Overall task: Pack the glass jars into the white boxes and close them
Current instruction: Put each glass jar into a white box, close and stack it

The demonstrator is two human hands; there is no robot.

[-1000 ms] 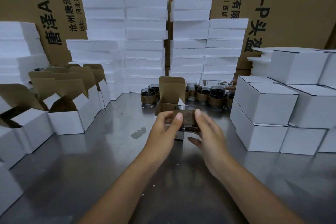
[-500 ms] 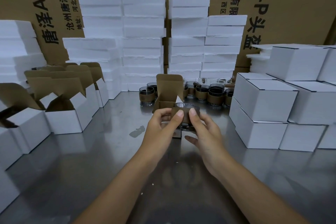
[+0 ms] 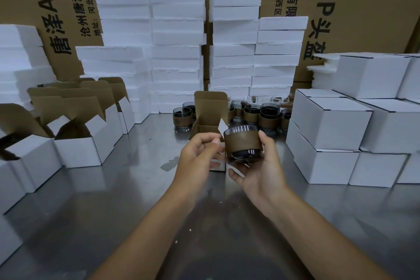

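Our right hand (image 3: 256,173) wraps thumb and fingers round the glass jar (image 3: 242,143), axis near upright, mouth up and tipped slightly away, just in front of the open white box (image 3: 209,107), our left hand (image 3: 197,154) curled beside it, we cannot tell its grip.

Reflective steel tabletop (image 3: 91,223), stacked white foam slabs (image 3: 177,29), tall printed brown cartons (image 3: 363,7) behind

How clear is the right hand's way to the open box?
Probably clear, so yes: the right hand holds the jar just beside the box, whose lid stands up. Only a white side flap stands between them. The left hand sits at its near side.
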